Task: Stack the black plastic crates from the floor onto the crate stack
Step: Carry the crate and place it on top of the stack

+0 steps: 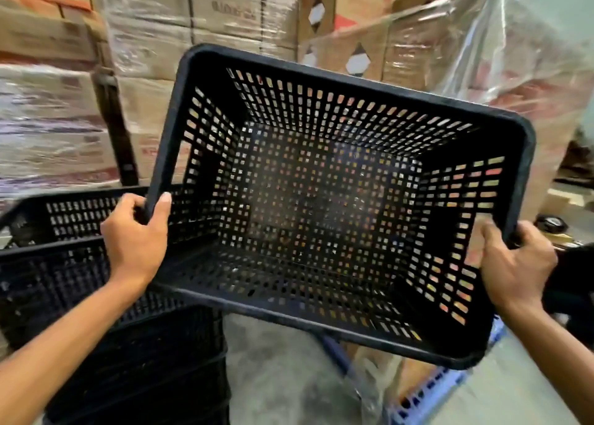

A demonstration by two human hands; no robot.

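We hold the crate (324, 199) tilted mid-frame, left hand (136, 235) and right hand (514, 264) clenched on its rim, above the stack (80, 264) at lower left, where a skewed drop could jam it.

Black crate (321, 206) with grid perforations, brown cartons (154, 23), blue pallet (427, 395), grey floor (283, 376).

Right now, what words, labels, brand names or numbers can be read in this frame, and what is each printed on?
None reads with certainty.
Dark print on a wrapped cardboard box at top centre: blurred, not legible.
Red print on the wrapped boxes at left: smeared by film and motion, not legible.
Red mark on the open carton at top right: partly hidden, not legible.
The held crate and the crate stack show no lettering.
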